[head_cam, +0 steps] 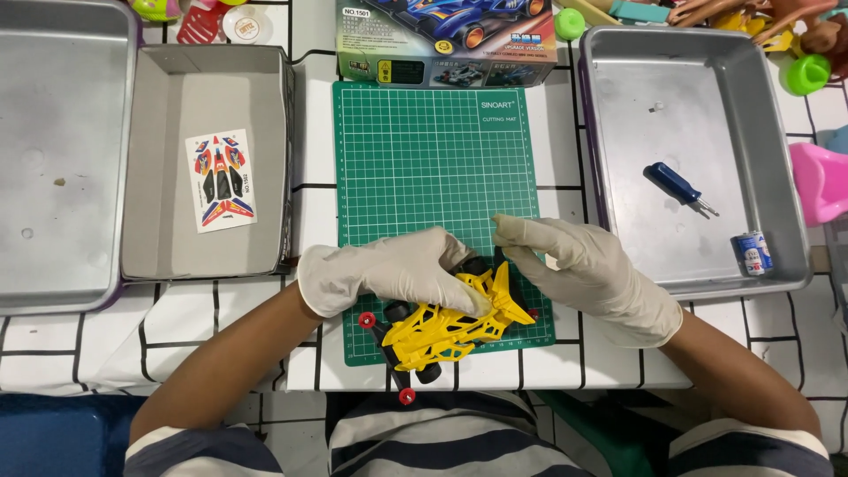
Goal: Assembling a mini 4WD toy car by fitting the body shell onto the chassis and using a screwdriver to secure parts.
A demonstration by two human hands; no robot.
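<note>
A yellow toy race car [446,327] with black wheels and small red rollers lies at the near edge of a green cutting mat [424,168]. My left hand [389,269], in a white glove, rests over the car's left and upper part and grips it. My right hand [579,265], also gloved, touches the car's right end, its fingertips pinched together above the car. Whether anything small sits between those fingertips cannot be made out.
An open grey cardboard box [159,256] with a sticker sheet [223,179] stands left of the mat. Metal trays sit at far left [53,150] and right [768,177]; the right one holds a blue screwdriver [676,185] and a battery [752,253]. The car's printed box [446,40] lies beyond the mat.
</note>
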